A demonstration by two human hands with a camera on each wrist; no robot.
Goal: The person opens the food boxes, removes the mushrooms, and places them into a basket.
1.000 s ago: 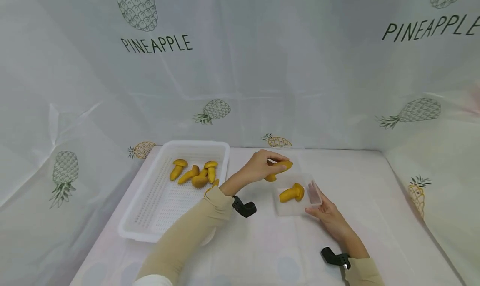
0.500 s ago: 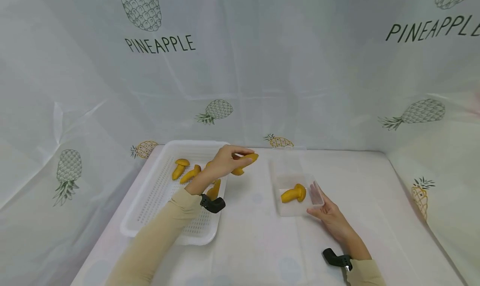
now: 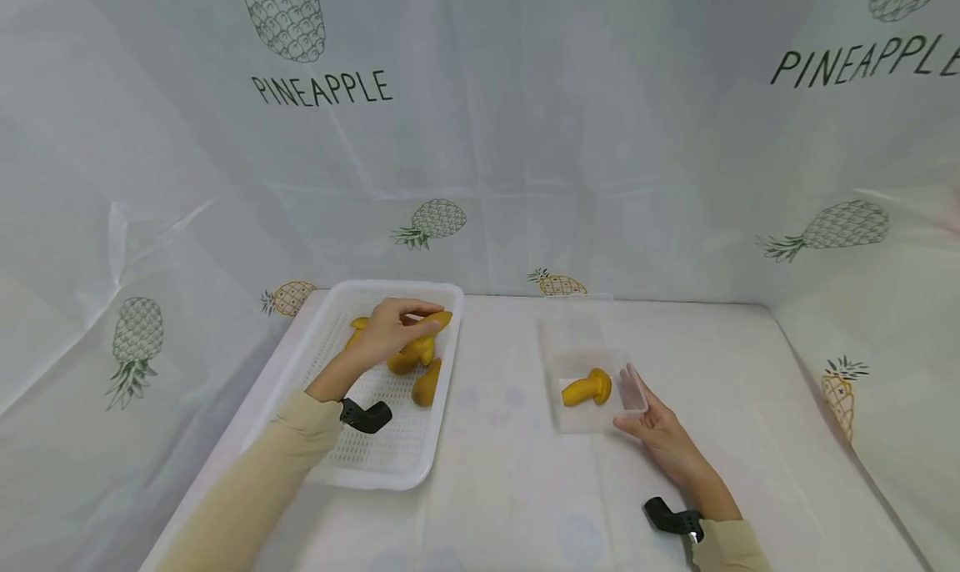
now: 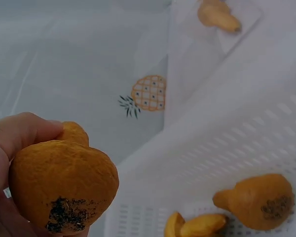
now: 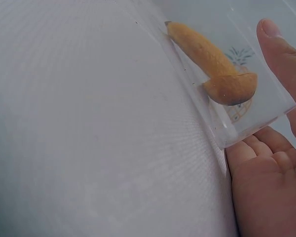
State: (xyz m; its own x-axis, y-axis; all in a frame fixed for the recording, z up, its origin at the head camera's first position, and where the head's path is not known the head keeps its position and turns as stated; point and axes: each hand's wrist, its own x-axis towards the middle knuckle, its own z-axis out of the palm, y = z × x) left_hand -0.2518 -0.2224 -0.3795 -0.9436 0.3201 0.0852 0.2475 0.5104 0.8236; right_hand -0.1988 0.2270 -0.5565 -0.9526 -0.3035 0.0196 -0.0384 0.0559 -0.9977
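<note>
Held in my left hand (image 3: pixel 387 332) is a yellow-brown mushroom (image 3: pixel 435 321), above the far right part of a white perforated basket (image 3: pixel 397 477). The left wrist view shows the mushroom's rounded cap (image 4: pixel 64 182) with a dark patch. Several similar mushrooms (image 3: pixel 426 383) lie in the basket, partly hidden by the hand and arm. My right hand (image 3: pixel 660 430) grips the right end of a clear plastic box (image 3: pixel 581 423), thumb and fingers around its corner. One mushroom (image 3: pixel 587 388) lies on its side in the box, its cap to the right.
The box's clear lid (image 3: pixel 577 322) lies folded back behind it. A white cloth (image 3: pixel 495 472) covers the table, and a pineapple-print curtain (image 3: pixel 510 138) hangs at the far edge and both sides. Each wrist carries a black device (image 3: pixel 672 518).
My left hand has moved left with the mushroom, from above the plastic box across to the basket. The right hand and the box have stayed in place.
</note>
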